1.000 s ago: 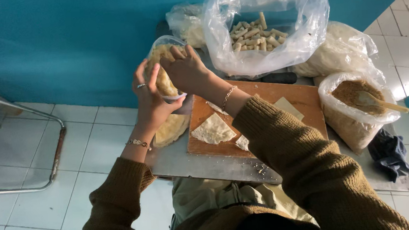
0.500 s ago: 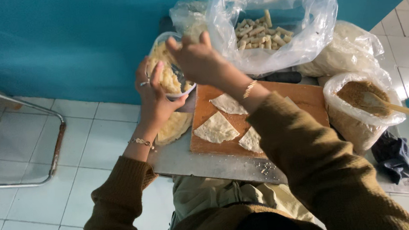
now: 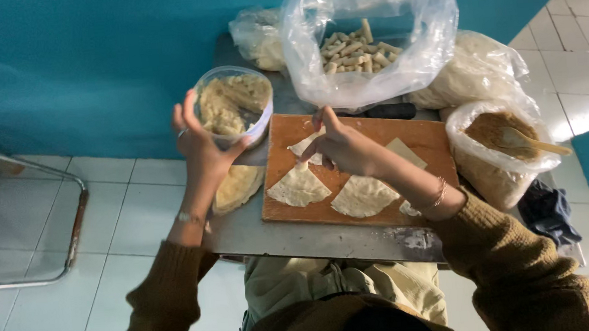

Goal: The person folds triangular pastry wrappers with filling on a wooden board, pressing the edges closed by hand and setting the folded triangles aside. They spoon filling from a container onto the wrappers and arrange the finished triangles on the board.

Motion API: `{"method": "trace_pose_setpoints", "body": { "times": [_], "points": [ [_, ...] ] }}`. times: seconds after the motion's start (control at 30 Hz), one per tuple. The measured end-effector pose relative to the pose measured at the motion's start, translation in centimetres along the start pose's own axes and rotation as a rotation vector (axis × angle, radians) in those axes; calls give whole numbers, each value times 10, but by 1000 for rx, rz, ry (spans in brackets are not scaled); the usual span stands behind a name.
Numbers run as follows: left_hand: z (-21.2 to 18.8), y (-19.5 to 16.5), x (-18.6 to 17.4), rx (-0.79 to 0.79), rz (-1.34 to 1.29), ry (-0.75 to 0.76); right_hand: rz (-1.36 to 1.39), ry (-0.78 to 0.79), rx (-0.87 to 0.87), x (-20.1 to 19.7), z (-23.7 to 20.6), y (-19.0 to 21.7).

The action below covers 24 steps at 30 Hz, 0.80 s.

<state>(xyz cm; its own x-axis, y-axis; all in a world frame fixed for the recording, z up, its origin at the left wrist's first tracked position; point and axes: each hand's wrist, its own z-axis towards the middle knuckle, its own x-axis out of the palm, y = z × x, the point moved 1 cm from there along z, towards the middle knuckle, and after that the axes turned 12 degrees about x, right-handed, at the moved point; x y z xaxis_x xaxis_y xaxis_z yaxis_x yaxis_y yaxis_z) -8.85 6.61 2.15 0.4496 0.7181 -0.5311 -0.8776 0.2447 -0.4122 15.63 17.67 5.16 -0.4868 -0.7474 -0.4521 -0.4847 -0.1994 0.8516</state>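
My left hand holds up a clear plastic tub of pale yellow filling, left of the wooden board. My right hand is over the board, fingers pinched above a triangular wrapper piece, seemingly with a bit of filling between them. A second wrapper lies to its right, and another sits partly under my right hand. A pale square piece rests further right on the board.
A big clear bag of rolled pieces stands behind the board. A bag of brown crumbs with a wooden spoon is at the right, other bags behind. The small metal table stands on white floor tiles; a metal frame is at left.
My right hand came out of the tub and moved down to the wrappers on the board. My left hand lowered and tilted the tub slightly away.
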Motion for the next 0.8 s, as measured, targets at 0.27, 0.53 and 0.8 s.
{"method": "trace_pose_setpoints", "body": {
  "times": [0.27,0.53,0.8],
  "points": [
    [-89,-92,-6,197,207,277,-1079,-400,-566,54,-41,-22],
    [-128,-109,16,206,157,308,-1301,-383,-597,67,-63,-27],
    [-134,-111,24,197,226,352,-1424,-352,-636,52,-61,-25]
  ]
}}
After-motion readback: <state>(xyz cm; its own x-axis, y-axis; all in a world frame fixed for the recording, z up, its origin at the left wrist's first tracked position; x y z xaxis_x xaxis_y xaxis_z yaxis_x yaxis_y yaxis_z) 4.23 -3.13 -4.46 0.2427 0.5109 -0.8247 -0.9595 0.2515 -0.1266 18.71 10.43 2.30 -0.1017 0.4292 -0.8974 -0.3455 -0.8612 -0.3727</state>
